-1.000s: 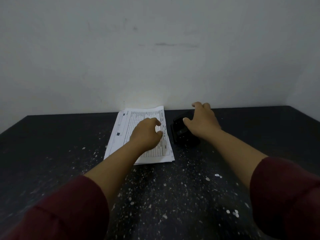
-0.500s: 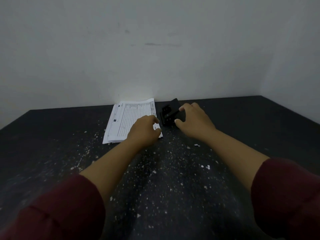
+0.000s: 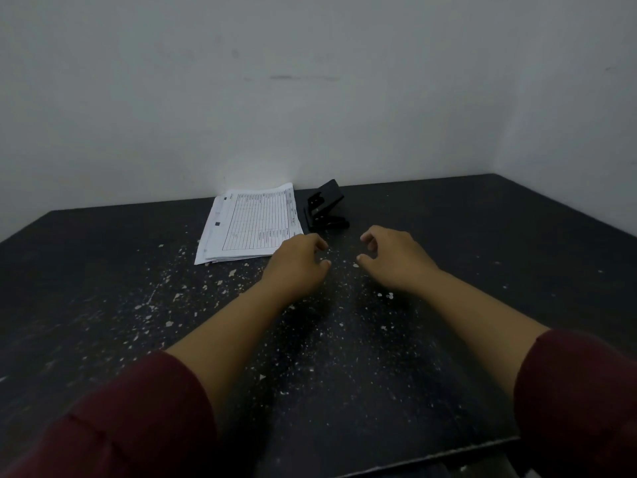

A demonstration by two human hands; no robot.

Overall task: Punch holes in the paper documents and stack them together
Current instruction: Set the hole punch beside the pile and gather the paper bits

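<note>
Both hands [image 3: 300,258] [image 3: 396,257] now back off papers [image 3: 251,225] and punch [image 3: 325,208], fingers loosely curled, empty; print illegible

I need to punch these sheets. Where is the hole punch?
Head view: the hole punch stands by the wall, just right of the paper stack.

Print on the paper stack [image 3: 253,225] too small to read — near right corner hidden behind left hand [image 3: 299,258]; sleeves [image 3: 582,401] cropped by frame edge.

Papers [image 3: 253,225] beside hole punch [image 3: 325,208]
</note>
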